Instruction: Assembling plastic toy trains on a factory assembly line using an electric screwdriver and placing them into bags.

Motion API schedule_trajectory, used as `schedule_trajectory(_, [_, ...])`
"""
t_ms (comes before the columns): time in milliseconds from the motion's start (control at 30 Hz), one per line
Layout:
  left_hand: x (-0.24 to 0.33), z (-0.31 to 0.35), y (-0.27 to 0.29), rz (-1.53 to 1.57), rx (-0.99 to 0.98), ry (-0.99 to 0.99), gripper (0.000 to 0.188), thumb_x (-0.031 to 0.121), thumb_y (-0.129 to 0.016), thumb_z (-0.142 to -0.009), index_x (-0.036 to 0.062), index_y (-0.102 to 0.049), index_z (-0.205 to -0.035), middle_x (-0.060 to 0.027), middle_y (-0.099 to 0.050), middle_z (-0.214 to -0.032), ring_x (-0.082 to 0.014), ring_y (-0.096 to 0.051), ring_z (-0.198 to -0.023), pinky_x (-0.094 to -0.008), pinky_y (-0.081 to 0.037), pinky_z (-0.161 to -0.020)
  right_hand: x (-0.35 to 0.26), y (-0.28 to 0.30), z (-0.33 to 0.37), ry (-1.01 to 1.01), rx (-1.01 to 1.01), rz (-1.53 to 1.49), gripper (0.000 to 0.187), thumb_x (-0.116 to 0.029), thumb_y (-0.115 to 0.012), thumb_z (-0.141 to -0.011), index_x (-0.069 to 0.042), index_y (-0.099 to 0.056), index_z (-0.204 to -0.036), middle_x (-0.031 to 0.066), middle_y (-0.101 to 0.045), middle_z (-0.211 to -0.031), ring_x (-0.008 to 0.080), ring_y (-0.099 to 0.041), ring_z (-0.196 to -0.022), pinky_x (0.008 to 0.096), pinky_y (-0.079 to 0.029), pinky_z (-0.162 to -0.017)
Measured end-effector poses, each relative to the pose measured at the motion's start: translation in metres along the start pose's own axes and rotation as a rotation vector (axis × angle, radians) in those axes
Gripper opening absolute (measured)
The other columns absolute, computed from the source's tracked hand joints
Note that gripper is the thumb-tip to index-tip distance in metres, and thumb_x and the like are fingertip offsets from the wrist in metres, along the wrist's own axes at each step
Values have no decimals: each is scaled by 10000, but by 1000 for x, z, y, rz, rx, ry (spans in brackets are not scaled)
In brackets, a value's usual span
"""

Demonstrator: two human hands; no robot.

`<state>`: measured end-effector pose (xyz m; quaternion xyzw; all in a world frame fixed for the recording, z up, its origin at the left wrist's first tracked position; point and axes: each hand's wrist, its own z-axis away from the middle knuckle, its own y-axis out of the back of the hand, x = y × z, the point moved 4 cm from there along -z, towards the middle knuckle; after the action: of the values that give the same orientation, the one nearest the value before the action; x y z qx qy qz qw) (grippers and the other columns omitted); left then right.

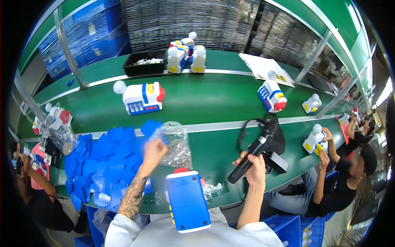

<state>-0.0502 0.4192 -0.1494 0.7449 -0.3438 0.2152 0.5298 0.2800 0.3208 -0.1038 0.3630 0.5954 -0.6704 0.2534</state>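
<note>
While a black cylindrical power tool [260,143] is grasped by the right hand [256,165], the left hand [154,152] is seen with its fingers curled into a loose fist; whether any small part is pinched inside it cannot be told, as the area is blurred. The upturned toy [188,201], taken as the reference point, is located at the near edge of the tabletop [207,142], before the white-clothed torso. Its blue panel is turned upward, a red piece is noted at its far end, and it is touched by neither hand.

The left hand is positioned beyond and to the left of the upturned toy; the right hand is positioned beyond it and to the right. A clear plastic bag [177,153] of small parts is found just beyond the toy. To its left, a heap of blue sheets [109,154] is spread. To its right, past the power tool, a grey-and-black box [277,162] is placed. Farther beyond it, to the left, a white toy with a bulb [142,99] is stood. Well to its right, another white toy [314,140] is held by a seated co-worker [341,181].
</note>
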Motion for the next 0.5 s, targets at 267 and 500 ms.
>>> schedule_trajectory(267, [70,34,37,817,-55,160,391,-123,-624,-724,51,-317,-891,-166,-637,-723,-242,-656,-750,-321,-542,-651,-57,-87,36,662,-116,-158,483,-489,-501,-860,-143,-384,-1176,24,-444,-649,146,-444,-513,311,-392,-501])
schedule_trajectory(500, [112,72,52,890,-34,-130,350,-70,-697,-705,-22,-478,-973,-104,-641,-801,-142,-635,-800,-277,-492,-758,-42,-146,69,693,-370,-368,578,-529,-494,-842,-131,-289,-1208,97,-484,-641,229,-472,-447,387,-415,-421])
